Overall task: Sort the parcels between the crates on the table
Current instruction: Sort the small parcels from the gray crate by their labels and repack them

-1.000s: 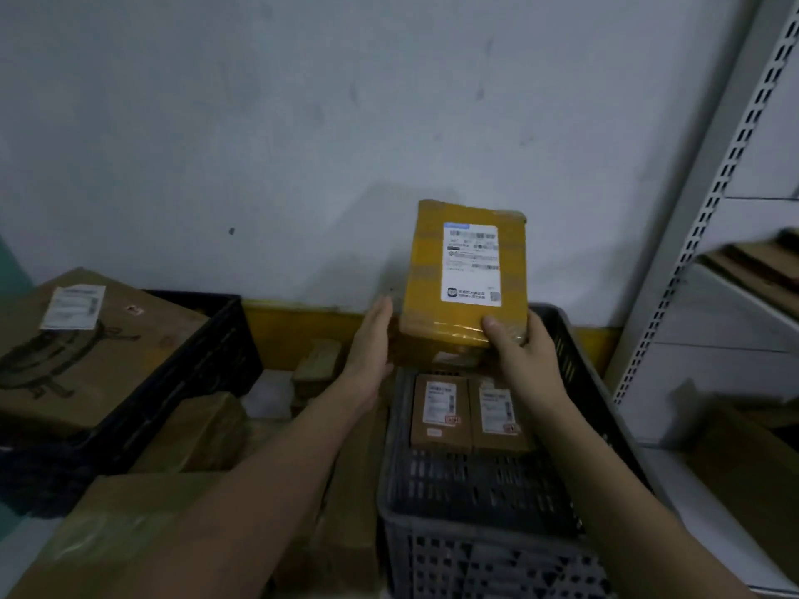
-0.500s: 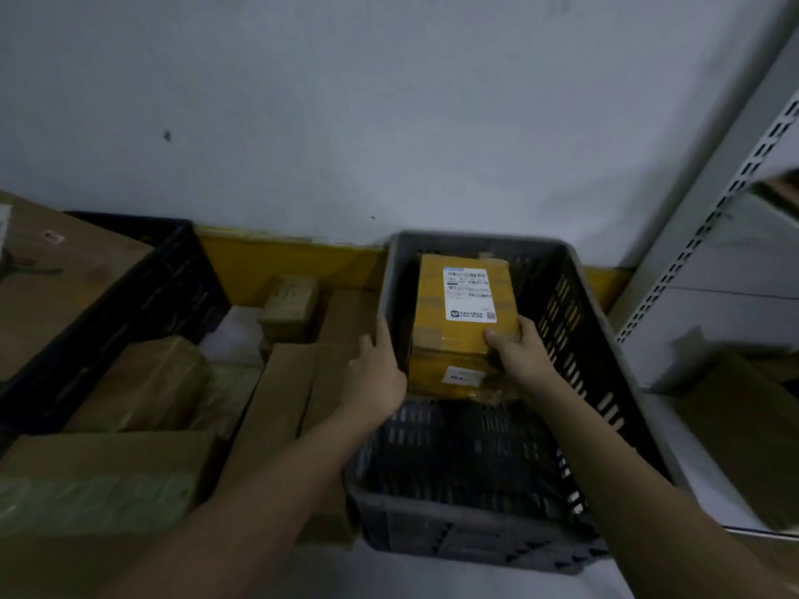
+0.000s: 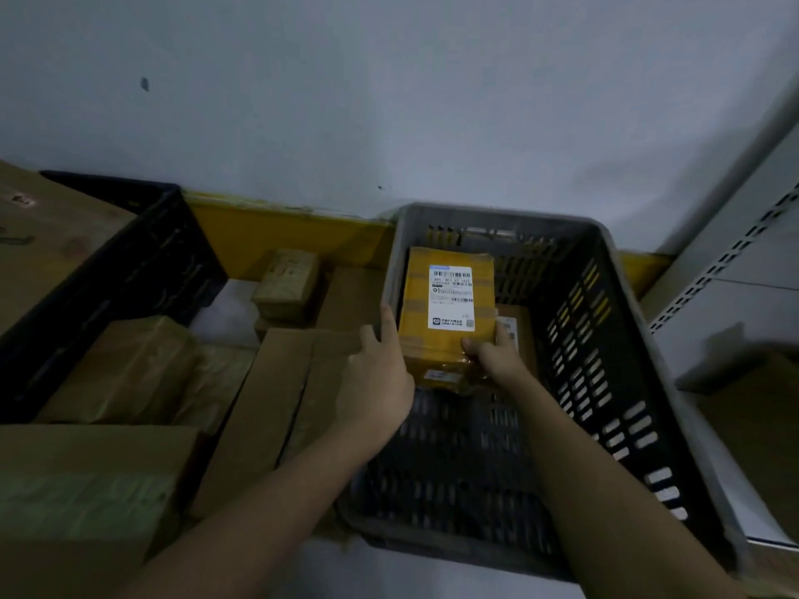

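Both hands on it: my right hand [image 3: 490,355] curls round the near right corner of the yellow parcel [image 3: 447,304], thumb on top, while my left hand [image 3: 377,373] lies against its left side, fingers nearly straight. I see the parcel sitting inside the grey crate [image 3: 605,339], at its far left corner, taped, white barcode label facing up. Under its right edge, a brown parcel [image 3: 516,335] peeks out.

Left hand [image 3: 375,373]: fingers straight, pointing away — index fingertip highest; palm faces right
Right hand [image 3: 493,354]: fingers curled, thumb on top — pinching
Forearms: both bare; reaching forward from the bottom edge, converging toward the centre
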Demonstrator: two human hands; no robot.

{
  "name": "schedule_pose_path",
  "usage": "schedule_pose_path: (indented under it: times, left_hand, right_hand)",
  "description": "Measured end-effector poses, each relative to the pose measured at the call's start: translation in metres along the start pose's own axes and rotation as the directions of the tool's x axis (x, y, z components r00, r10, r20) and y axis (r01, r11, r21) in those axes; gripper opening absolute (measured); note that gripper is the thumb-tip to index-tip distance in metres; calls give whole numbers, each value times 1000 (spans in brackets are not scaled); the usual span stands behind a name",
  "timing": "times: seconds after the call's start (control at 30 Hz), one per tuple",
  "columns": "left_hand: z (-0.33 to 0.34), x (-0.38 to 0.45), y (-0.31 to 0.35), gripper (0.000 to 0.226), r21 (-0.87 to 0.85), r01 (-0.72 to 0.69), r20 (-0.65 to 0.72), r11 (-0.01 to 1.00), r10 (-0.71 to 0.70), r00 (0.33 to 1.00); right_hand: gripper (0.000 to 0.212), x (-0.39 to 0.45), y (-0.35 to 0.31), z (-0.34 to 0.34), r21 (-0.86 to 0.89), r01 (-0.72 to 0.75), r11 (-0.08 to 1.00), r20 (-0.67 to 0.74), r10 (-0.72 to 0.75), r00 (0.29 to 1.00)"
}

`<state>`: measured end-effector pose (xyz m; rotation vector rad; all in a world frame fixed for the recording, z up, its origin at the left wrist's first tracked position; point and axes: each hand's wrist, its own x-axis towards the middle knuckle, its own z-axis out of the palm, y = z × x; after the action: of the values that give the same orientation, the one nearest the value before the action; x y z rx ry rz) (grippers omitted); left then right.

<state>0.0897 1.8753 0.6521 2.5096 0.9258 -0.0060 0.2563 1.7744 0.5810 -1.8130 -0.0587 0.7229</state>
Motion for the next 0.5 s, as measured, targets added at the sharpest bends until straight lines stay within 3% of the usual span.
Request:
schedule_pose_path:
  times: [0.27, 0.43, 0.5]
  left_hand:
    - [4, 3, -3, 87, 29, -33, -15, 999, 34, 999]
    - [4, 7, -3, 87, 43, -20, -7, 999, 20, 1000]
    - [4, 7, -3, 87, 28, -14, -5, 1000, 14, 1000]
  right_hand:
    - [60, 13, 4, -1, -110, -1, 994, 22, 3, 1000]
    - [86, 22, 13, 3, -180, 115, 977, -22, -121, 992]
    - [80, 19, 12, 10, -274, 148, 950, -45, -167, 985]
